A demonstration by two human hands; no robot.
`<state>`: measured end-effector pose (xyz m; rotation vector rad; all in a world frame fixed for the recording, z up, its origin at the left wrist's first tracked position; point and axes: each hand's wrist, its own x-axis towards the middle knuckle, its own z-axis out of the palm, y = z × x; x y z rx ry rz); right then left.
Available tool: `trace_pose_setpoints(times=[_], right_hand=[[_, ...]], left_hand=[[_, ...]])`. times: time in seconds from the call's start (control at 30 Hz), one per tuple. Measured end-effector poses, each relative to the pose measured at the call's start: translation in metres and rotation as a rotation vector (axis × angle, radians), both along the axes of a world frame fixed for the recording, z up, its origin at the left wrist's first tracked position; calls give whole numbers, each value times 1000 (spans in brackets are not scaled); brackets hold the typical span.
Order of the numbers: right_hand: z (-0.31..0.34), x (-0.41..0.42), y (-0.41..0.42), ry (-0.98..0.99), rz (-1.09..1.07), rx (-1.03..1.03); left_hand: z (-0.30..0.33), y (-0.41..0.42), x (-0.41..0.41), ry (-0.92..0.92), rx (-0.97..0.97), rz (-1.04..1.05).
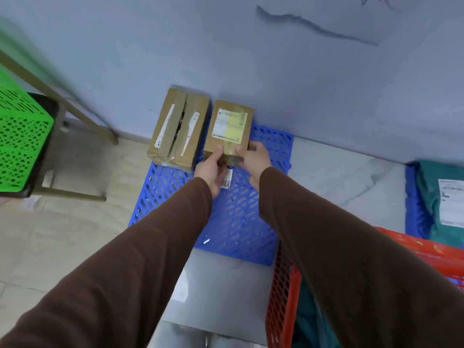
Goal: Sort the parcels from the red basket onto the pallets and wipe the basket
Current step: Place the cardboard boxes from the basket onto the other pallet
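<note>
A small brown cardboard parcel (229, 128) with a white and yellow label stands at the far end of a blue lattice pallet (238, 217), against the wall. My left hand (213, 169) and my right hand (253, 156) both grip its near end. A larger taped cardboard box (178, 129) lies on the same pallet just to its left, almost touching it. The red basket (283, 297) is at the lower right, partly hidden by my right sleeve, with something dark green inside.
A second blue pallet (414, 204) at the right edge carries a teal mailer bag (442, 202) with a white label. A green lattice crate (20, 144) sits on a stool at the left. The wall runs right behind the pallets.
</note>
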<state>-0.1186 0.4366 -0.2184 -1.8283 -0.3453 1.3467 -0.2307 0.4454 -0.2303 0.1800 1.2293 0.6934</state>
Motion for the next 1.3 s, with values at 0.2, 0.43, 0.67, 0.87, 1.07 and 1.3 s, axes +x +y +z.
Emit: trace_pose_setpoints(times=[0.2,0.43,0.67,0.87,1.07,1.3], right_hand=[[-9,-2,16,11,-6,17],[10,1,7,25,68,-16],[72,17,-33,16,59,18],[136,27,-91,-79,23,128],[193,48,-188,-287,-13,192],[225,63,-307,-267,-105,171]], left_hand=[[-10,14,0,61,11,21],[1,9,4,125,16,-24],[60,-27,11,178,56,-125],[140,-78,22,179,191,-226],[189,-158,27,180,300,-337],[216,-263,24,158,320,-401]])
